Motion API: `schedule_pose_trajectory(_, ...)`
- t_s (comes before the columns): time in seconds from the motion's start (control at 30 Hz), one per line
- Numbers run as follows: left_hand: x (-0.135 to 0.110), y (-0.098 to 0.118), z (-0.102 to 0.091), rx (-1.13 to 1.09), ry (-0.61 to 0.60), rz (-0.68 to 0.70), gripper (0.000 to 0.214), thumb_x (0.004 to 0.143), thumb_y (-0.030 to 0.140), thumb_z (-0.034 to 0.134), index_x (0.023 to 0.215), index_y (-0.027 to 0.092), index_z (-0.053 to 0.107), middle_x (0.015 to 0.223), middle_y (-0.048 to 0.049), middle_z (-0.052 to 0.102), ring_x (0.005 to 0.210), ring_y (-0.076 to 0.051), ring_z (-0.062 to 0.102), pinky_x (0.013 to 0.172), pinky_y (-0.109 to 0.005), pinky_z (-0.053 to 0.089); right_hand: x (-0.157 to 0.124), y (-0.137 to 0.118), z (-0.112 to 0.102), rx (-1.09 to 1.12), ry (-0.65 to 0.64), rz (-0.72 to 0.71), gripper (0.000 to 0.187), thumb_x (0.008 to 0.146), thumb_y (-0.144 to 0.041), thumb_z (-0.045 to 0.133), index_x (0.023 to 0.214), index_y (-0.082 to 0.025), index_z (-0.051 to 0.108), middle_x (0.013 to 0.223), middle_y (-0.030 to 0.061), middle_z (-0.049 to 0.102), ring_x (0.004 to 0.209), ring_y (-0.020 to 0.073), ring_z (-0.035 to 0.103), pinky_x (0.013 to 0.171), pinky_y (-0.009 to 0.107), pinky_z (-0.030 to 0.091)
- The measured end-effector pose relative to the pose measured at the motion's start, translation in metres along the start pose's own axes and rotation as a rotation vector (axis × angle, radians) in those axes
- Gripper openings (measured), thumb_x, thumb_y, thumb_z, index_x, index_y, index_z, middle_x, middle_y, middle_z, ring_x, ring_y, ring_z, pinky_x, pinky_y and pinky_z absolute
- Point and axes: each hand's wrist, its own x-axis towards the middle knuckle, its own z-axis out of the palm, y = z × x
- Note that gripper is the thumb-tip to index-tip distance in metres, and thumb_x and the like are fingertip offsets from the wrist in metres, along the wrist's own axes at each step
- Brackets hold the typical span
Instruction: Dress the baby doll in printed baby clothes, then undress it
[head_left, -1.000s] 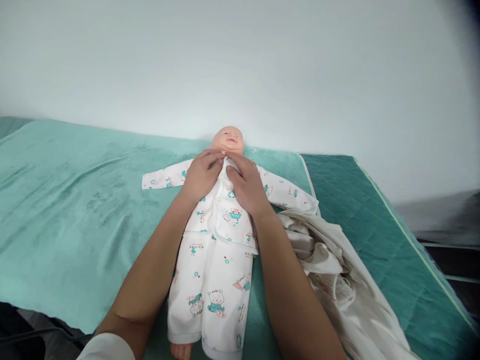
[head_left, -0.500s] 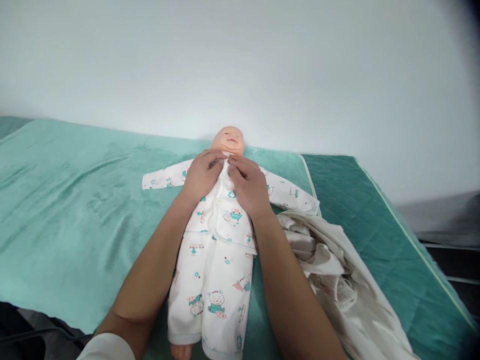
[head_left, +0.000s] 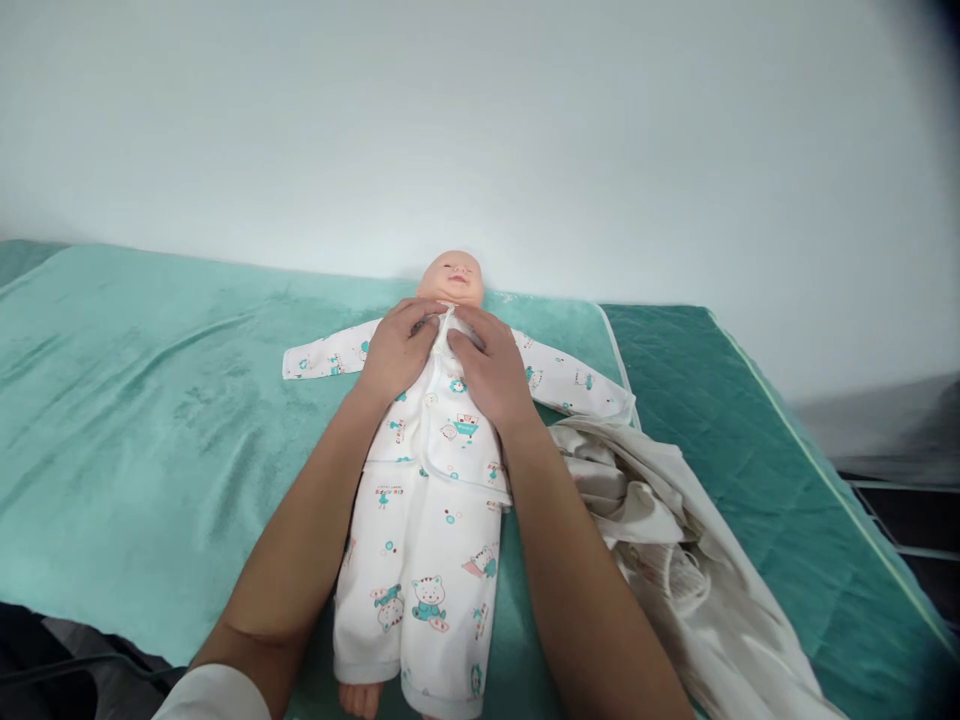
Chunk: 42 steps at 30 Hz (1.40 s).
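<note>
A baby doll (head_left: 452, 277) lies on its back on the light green blanket (head_left: 150, 420), its head toward the wall. It wears a white printed baby shirt (head_left: 463, 440) with its sleeves spread wide, and matching printed pants (head_left: 420, 590). My left hand (head_left: 405, 345) is at the left side of the shirt's collar, fingers bent onto the cloth. Opposite it, my right hand (head_left: 491, 360) grips the right side of the collar just under the doll's chin. A button shows lower on the shirt front; the fastening between my fingertips is mostly hidden.
A crumpled off-white cloth (head_left: 675, 520) lies right of the doll, beside my right forearm. Beneath the blanket is a darker green quilted cover (head_left: 697, 380) with a pale edge. A plain pale wall (head_left: 480, 130) rises directly behind the doll's head.
My right fingers have shifted slightly at the collar, with the thumb now more apart from the shirt opening. The whole scene sits slightly further left; the doll lies as before.
</note>
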Motion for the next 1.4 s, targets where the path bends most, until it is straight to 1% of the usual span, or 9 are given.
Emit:
schedule_pose_trajectory(0.13, 0.000, 0.000, 0.000, 0.011, -0.011, 0.024, 0.031, 0.096, 0.021, 0.050, 0.111, 0.024, 0.076, 0.126, -0.0050, 0.072, 0.125, -0.020, 0.064, 0.115, -0.039, 0.047, 0.000, -0.002, 0.000, 0.081, 0.065, 0.009, 0.028, 0.088, -0.032, 0.056, 0.108, -0.027, 0.074, 0.130, 0.0029, 0.071, 0.130, 0.0264, 0.059, 0.118, 0.050, 0.042)
schedule_pose_trajectory(0.3, 0.001, -0.001, -0.001, 0.030, -0.070, 0.064, 0.035, 0.097, 0.020, 0.046, 0.114, 0.026, 0.077, 0.131, -0.0049, 0.070, 0.131, -0.021, 0.060, 0.118, -0.041, 0.045, -0.002, -0.001, 0.002, 0.094, 0.109, 0.066, 0.035, 0.089, -0.032, 0.055, 0.120, -0.025, 0.068, 0.129, 0.0064, 0.070, 0.125, 0.0273, 0.061, 0.112, 0.051, 0.046)
schedule_pose_trajectory(0.37, 0.000, -0.001, -0.001, 0.038, -0.082, 0.067, 0.034, 0.097, 0.020, 0.047, 0.111, 0.028, 0.077, 0.132, -0.0043, 0.070, 0.133, -0.021, 0.059, 0.118, -0.041, 0.045, -0.002, -0.001, 0.001, 0.100, 0.114, 0.064, 0.034, 0.089, -0.032, 0.055, 0.120, -0.026, 0.067, 0.129, 0.0058, 0.070, 0.124, 0.0263, 0.062, 0.111, 0.050, 0.047)
schedule_pose_trajectory(0.57, -0.013, 0.006, -0.004, -0.028, -0.012, 0.043, 0.021, 0.096, 0.023, 0.055, 0.102, 0.025, 0.075, 0.129, -0.0046, 0.071, 0.129, -0.021, 0.062, 0.116, -0.040, 0.046, -0.009, -0.009, -0.004, 0.143, 0.151, 0.023, 0.025, 0.089, -0.030, 0.055, 0.110, -0.024, 0.068, 0.120, 0.0055, 0.072, 0.117, 0.0239, 0.064, 0.108, 0.044, 0.047)
schedule_pose_trajectory(0.7, -0.033, 0.010, -0.009, -0.091, 0.019, -0.002, 0.016, 0.095, 0.024, 0.057, 0.097, 0.022, 0.073, 0.133, -0.0067, 0.070, 0.128, -0.021, 0.062, 0.115, -0.040, 0.046, -0.029, -0.020, -0.003, 0.100, 0.134, -0.079, 0.019, 0.091, -0.026, 0.054, 0.104, -0.024, 0.067, 0.119, 0.0056, 0.072, 0.116, 0.0238, 0.064, 0.108, 0.044, 0.047)
schedule_pose_trajectory(0.8, -0.045, 0.009, -0.014, -0.148, 0.000, -0.006, 0.017, 0.094, 0.024, 0.058, 0.101, 0.023, 0.073, 0.137, -0.0065, 0.068, 0.133, -0.021, 0.059, 0.117, -0.041, 0.044, -0.047, -0.022, 0.000, 0.038, 0.133, -0.179, 0.017, 0.092, -0.022, 0.054, 0.102, -0.025, 0.068, 0.124, 0.0054, 0.071, 0.122, 0.0241, 0.061, 0.112, 0.046, 0.044)
schedule_pose_trajectory(0.97, -0.049, 0.008, -0.018, -0.210, -0.063, -0.026, 0.017, 0.094, 0.027, 0.061, 0.104, 0.025, 0.074, 0.142, -0.0051, 0.065, 0.139, -0.022, 0.052, 0.118, -0.041, 0.042, -0.066, -0.014, 0.001, 0.016, 0.175, -0.256, 0.023, 0.096, -0.021, 0.055, 0.109, -0.027, 0.073, 0.132, 0.0050, 0.069, 0.129, 0.0231, 0.059, 0.115, 0.049, 0.045)
schedule_pose_trajectory(1.2, -0.045, 0.005, -0.020, -0.280, -0.091, -0.035, 0.018, 0.094, 0.027, 0.062, 0.104, 0.027, 0.076, 0.142, -0.0038, 0.065, 0.141, -0.022, 0.051, 0.123, -0.042, 0.037, -0.068, -0.014, 0.000, -0.095, 0.188, -0.351, 0.026, 0.099, -0.022, 0.054, 0.113, -0.029, 0.075, 0.130, 0.0049, 0.070, 0.126, 0.0248, 0.060, 0.111, 0.052, 0.049)
schedule_pose_trajectory(1.4, -0.044, 0.003, -0.021, -0.340, -0.102, -0.051, 0.017, 0.094, 0.029, 0.063, 0.103, 0.026, 0.077, 0.141, -0.0044, 0.065, 0.141, -0.024, 0.052, 0.123, -0.043, 0.037, -0.067, -0.019, -0.003, -0.220, 0.117, -0.422, 0.029, 0.101, -0.022, 0.050, 0.120, -0.026, 0.072, 0.134, 0.0085, 0.067, 0.131, 0.0275, 0.056, 0.113, 0.054, 0.047)
